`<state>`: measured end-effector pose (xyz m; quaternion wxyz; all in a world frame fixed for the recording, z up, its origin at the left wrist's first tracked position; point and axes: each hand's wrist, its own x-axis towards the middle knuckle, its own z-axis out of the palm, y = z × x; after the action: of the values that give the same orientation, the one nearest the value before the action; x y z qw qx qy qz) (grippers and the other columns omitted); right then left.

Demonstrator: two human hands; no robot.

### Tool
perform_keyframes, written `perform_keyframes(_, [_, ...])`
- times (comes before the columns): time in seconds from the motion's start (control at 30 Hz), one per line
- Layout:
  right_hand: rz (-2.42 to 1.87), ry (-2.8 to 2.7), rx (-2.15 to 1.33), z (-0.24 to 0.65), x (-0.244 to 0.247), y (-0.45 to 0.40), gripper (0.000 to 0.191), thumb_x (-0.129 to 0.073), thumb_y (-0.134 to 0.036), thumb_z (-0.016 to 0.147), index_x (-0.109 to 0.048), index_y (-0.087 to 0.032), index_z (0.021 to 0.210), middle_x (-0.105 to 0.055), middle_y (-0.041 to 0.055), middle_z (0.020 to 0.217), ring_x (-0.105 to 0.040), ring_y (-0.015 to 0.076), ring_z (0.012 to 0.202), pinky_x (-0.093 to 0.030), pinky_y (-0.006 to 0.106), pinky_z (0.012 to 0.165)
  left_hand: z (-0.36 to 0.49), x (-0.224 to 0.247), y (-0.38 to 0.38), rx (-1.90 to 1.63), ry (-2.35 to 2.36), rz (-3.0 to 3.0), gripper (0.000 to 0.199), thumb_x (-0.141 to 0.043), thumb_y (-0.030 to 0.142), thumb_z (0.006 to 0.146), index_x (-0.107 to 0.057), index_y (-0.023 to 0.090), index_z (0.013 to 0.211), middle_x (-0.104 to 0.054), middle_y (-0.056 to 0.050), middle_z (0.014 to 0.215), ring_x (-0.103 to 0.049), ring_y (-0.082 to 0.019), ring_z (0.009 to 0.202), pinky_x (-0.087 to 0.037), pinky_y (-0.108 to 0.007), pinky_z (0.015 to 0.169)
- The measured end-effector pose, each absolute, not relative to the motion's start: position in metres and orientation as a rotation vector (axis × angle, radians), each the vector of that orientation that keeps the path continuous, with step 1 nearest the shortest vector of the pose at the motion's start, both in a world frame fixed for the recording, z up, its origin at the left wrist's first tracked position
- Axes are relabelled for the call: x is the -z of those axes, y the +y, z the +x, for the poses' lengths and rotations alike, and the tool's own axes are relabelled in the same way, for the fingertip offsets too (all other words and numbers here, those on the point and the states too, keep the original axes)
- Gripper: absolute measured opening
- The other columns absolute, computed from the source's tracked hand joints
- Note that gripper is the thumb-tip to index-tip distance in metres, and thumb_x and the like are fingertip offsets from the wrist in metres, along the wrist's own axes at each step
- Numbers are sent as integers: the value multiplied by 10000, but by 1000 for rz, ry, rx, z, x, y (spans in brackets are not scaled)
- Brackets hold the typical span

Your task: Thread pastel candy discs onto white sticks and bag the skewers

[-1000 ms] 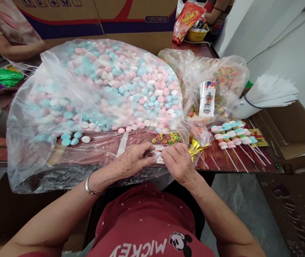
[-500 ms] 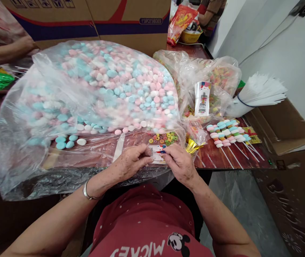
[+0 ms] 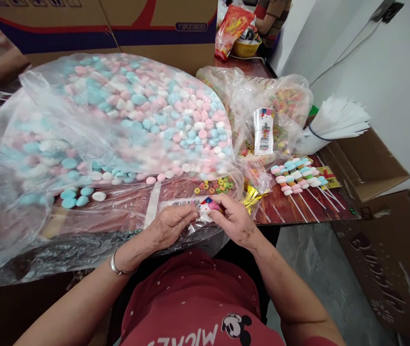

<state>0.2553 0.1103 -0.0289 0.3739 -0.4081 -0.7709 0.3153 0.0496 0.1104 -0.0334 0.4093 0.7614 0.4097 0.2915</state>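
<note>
We pinch printed wrapper (image 3: 210, 204) with both left hand (image 3: 171, 225) and right hand (image 3: 235, 219), hands close together, not touching. Wrapper near front edge of table (image 3: 279, 204), just before candy rings (image 3: 220, 183). Gold ties (image 3: 251, 198) beside right hand; skewers (image 3: 296, 177) farther right; marshmallow bag (image 3: 136, 120) behind.

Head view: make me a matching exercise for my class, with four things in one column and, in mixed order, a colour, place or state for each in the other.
Things
1. Printed wrapper
2. Metallic strips
3. Marshmallow skewers
4. Stick bundle

Colours, places or states
A. Bound by a dark band
B. Held between the left hand and right hand
C. Gold
D. Lying with bare stick ends toward the picture's bottom edge

Right pairs: 1-B, 2-C, 3-D, 4-A
</note>
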Motion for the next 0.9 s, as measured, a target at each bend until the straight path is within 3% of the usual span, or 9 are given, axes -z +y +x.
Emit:
perform_keyframes(0.13, [-1065,-1956,-745,255,30,109,182,-516,-204,928,-547,-191,749,-526,-31,687,-488,103,644,-387,218,612,52,43,106,-772,1028,1791,161,-564,317,873,-573,186,780,-535,24,628,-460,-117,564,-375,-219,546])
perform_keyframes(0.4, [-954,-2006,-384,252,39,109,334,-479,-299,975,-476,-206,654,-472,-20,604,-437,125,589,-354,258,584,53,55,108,-875,1008,1863,244,-516,295,915,-634,166,745,-602,12,635,-511,-107,582,-416,-197,576])
perform_keyframes(0.53, [-1029,-1996,-581,250,38,105,179,-596,-374,904,-574,-198,929,-602,15,782,-551,151,716,-446,271,672,53,59,109,-871,985,1789,307,-520,355,922,-672,156,745,-630,-4,662,-537,-119,604,-445,-205,594])
perform_keyframes(0.63, [-1069,-1915,-701,249,38,99,488,-675,-427,840,-489,-208,1234,-635,42,947,-608,175,827,-503,297,736,52,62,109,-872,992,1703,288,-562,356,896,-690,152,738,-643,-7,648,-548,-118,588,-450,-205,579])
perform_keyframes(0.7, [-1025,-1872,-679,251,37,94,588,-676,-435,842,-414,-219,1323,-628,63,1037,-620,183,895,-524,308,777,51,63,109,-892,1004,1661,246,-596,338,869,-706,153,748,-666,-11,647,-567,-119,580,-456,-199,564])
perform_keyframes(0.77, [-956,-1904,-571,255,34,90,505,-648,-419,870,-445,-216,1286,-614,81,1076,-609,192,963,-527,325,832,51,63,108,-905,1017,1649,203,-621,310,845,-722,158,757,-694,-16,653,-598,-125,584,-474,-194,567])
perform_keyframes(0.9, [-946,-2076,-353,262,27,83,171,-542,-344,943,-579,-189,1006,-607,81,963,-582,187,920,-527,325,826,54,60,106,-884,972,1722,161,-630,259,830,-736,170,748,-717,-15,644,-634,-130,569,-503,-182,560])
